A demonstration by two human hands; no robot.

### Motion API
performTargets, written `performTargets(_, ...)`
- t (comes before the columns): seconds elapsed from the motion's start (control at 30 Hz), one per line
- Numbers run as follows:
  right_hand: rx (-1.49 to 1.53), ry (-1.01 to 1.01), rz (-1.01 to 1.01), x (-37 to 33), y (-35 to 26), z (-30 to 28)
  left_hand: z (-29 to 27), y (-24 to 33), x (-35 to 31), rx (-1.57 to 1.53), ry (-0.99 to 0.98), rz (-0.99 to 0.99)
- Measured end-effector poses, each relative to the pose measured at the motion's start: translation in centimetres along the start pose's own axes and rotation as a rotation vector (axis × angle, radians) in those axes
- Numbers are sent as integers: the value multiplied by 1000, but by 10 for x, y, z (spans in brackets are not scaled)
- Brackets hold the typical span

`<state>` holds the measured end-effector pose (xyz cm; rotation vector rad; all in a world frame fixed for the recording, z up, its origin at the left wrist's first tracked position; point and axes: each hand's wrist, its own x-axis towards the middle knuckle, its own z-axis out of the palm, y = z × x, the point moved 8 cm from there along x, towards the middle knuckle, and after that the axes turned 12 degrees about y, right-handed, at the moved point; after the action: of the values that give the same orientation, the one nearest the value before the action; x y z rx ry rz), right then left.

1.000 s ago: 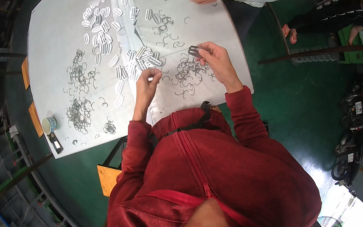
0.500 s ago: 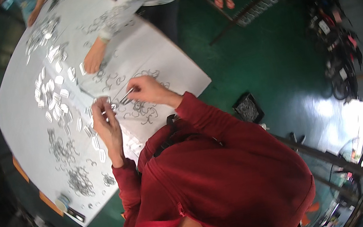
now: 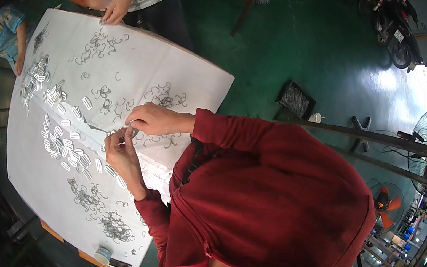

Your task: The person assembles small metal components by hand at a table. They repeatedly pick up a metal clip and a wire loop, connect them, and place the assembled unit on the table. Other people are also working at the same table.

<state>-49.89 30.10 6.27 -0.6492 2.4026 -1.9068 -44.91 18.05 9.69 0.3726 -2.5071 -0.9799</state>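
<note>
Over the white table, my left hand is closed in a pinch, its fingertips raised. My right hand meets it, thumb and fingers pressed together at the left fingertips. Something small sits between them, mostly covered by the fingers, so I cannot make out its kind. Beneath and beside my right hand lie thin, dark, C-shaped curved pieces. To the left of my left hand are scattered flat, white, slotted oval pieces.
More dark curved pieces lie toward the near left, beside a paper cup. Across the table, a person's hand is at the far edge, and another person stands far left. A black tray is on the green floor.
My right hand has moved left, bringing its fingers against my left hand's. The co-worker's arm has drawn back from the table's middle to the far edge. The view has shifted.
</note>
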Motion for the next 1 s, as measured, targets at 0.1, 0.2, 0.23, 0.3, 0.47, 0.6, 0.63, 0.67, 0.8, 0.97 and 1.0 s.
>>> performTargets(0.1,90,-25,71,0,-4,-1,0,-1,0,-33,-9,-13)
performTargets(0.2,127,-1,82,-1,-4,-2,-3,13,-1,11,-25,-11)
performTargets(0.23,136,-5,102,-1,-6,-3,-3,12,-1,8,-29,-16)
performTargets(0.3,137,-10,125,-2,-10,-3,-3,10,-2,1,-40,-26)
performTargets(0.47,-25,130,-146,-2,-19,-2,0,18,-9,207,46,99)
performTargets(0.6,122,30,106,-4,-7,2,3,5,-10,171,17,116)
performTargets(0.63,153,16,159,-3,-3,1,4,2,-9,150,-19,97)
performTargets(0.67,184,1,212,-3,1,0,5,1,-8,76,-55,63)
performTargets(0.8,190,-50,291,3,3,-7,6,-4,-7,-134,-143,-19)
performTargets(0.97,224,-95,321,4,6,0,6,-16,-6,-187,-148,-36)
performTargets(1.0,215,-102,323,4,7,3,5,-16,-6,-171,-161,-48)
